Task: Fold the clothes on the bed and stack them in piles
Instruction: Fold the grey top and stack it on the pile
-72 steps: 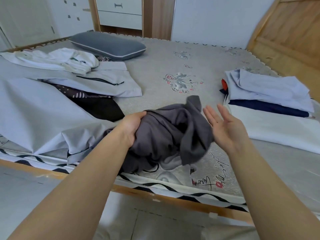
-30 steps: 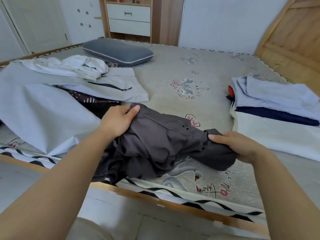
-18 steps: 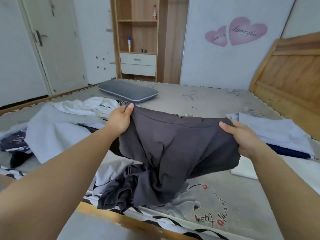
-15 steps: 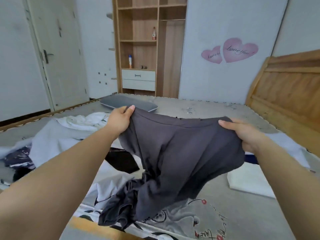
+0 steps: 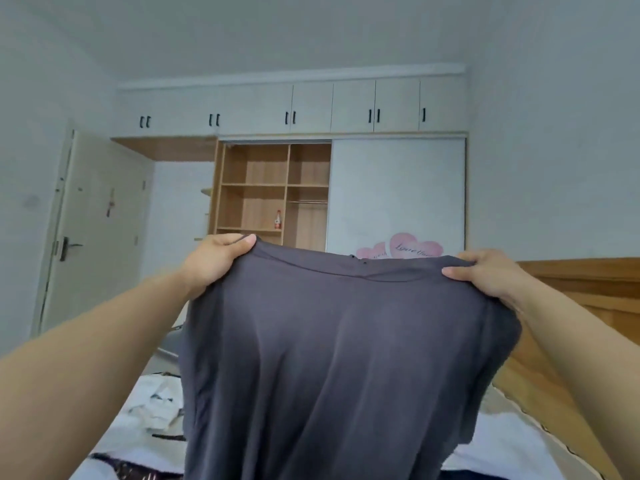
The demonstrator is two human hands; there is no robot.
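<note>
Both fists clamp the dark grey soft cloth garment [image 5: 332,358] — left hand [image 5: 216,259], right hand [image 5: 488,273] — it hangs spread between them.

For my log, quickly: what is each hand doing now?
Left hand: closed, gripping the top edge of the grey garment.
Right hand: closed, gripping the same edge.

Head-worn view, level toward wardrobe [image 5: 273,192]; close behind raised garment [image 5: 339,358]

Bed [image 5: 502,441] mostly behind garment [image 5: 332,358]
</note>
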